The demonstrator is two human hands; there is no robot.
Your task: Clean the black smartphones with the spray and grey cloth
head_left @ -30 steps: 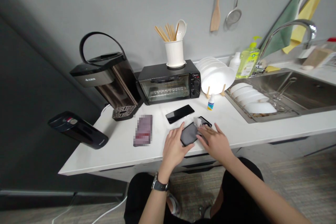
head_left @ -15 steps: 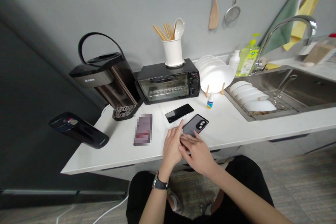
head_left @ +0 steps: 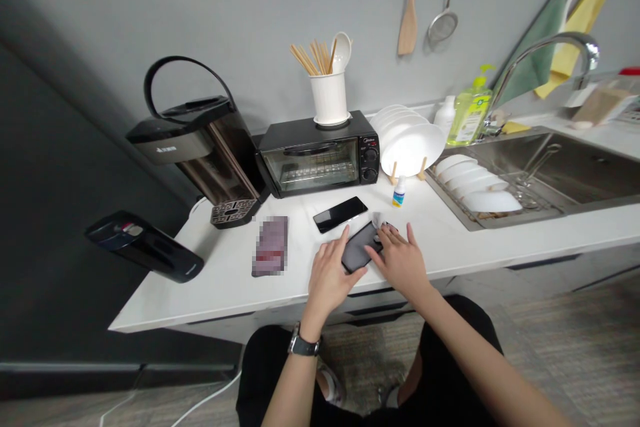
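A dark grey phone case (head_left: 357, 251) with a black camera frame lies back up on the white counter. My left hand (head_left: 330, 273) holds its left end, thumb at the near edge and fingers at the far side. Under the fingers of my right hand (head_left: 400, 259) is a small whitish cloth (head_left: 379, 219), pressed on the camera end of the case. Those fingers hide most of the camera frame. Just behind lies a black phone (head_left: 341, 214), screen up. A small white bottle (head_left: 399, 192) with a blue and yellow label stands to the right.
A blurred-out purple item (head_left: 271, 245), a dark thermos (head_left: 145, 247) and a water dispenser (head_left: 200, 153) are at the left. Behind stands a toaster oven (head_left: 320, 163) with a utensil holder (head_left: 329, 99) on top. Plates (head_left: 414, 150) and a sink (head_left: 575, 170) are at the right.
My right hand has slid right, away from my left hand, taking the cloth from the case's left part to the camera end. My left hand stays at the left end.
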